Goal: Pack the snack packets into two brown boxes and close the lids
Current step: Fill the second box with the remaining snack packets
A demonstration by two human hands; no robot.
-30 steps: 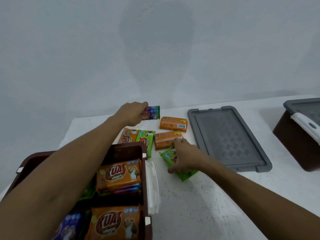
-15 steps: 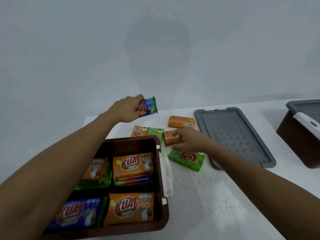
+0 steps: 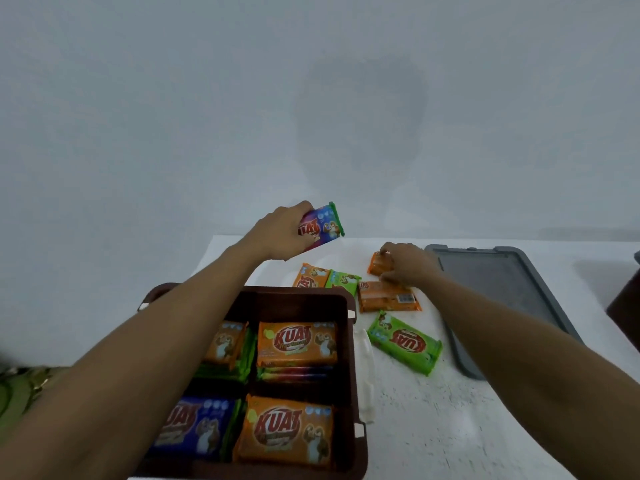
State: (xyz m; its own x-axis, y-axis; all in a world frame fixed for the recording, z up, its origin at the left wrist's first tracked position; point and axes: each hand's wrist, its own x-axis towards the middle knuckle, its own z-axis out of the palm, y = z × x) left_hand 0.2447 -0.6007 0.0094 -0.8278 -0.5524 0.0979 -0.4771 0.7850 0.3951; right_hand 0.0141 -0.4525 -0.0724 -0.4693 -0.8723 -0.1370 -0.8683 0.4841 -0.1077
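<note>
four glossy orange packets [image 3: 297,344] in open brown box [image 3: 350,355]

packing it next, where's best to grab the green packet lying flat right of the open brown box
Come from above and pinch the green packet across its two long edges near the middle. It lies flat, slanted, clear of the brown box and grey lid, so both edges are free.
</note>
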